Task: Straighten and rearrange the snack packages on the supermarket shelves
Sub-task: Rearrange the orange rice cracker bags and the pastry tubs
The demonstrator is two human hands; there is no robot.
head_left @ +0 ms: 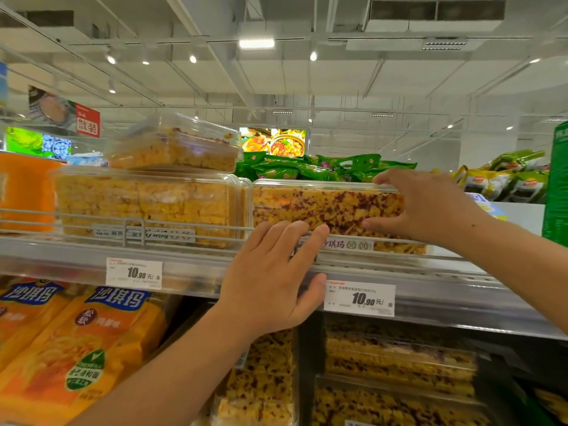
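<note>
A clear plastic box of yellow cake flecked with dark red [325, 207] stands on the top shelf [76, 256], behind the wire rail. My right hand [430, 207] grips its right end, fingers over the lid and thumb on its front. My left hand [276, 272] lies flat with straight fingers against the rail and the box's lower front. To its left stands a box of plain yellow cake [147, 201], touching it. A smaller clear box [175, 146] sits tilted on top of that one.
Green snack bags [322, 167] lie behind the boxes, yellow-green bags [507, 179] at the right. Price tags [359, 298] hang on the shelf edge. Below are orange bags [76, 339] and more clear boxes [399, 364]. An orange pack [24, 192] stands at far left.
</note>
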